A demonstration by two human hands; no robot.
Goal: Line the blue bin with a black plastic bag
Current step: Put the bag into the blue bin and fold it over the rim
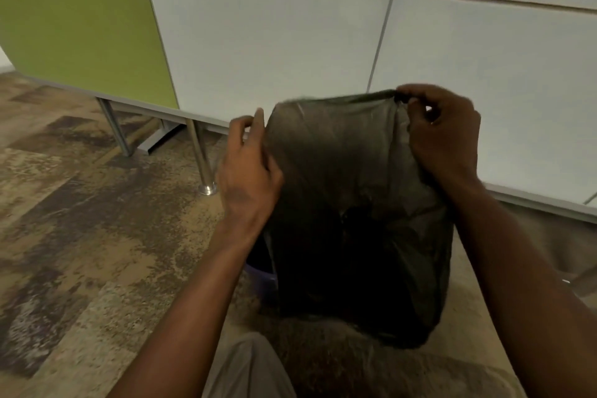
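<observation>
A black plastic bag (352, 203) hangs spread out in front of me, thin enough at its top to let light through. My right hand (442, 139) pinches the bag's upper right corner. On the bag's left edge rests my left hand (248, 168), its fingers loosely curled against the plastic. Below the bag, only a small piece of the blue bin (263, 281) shows on the floor at the bag's lower left; the rest is hidden behind the plastic.
White panels (290, 42) and a green panel (74, 16) stand close behind, raised on metal legs (202, 155). Patchy brown carpet (80, 236) stretches to the left. My knee in light trousers (252, 368) is at the bottom.
</observation>
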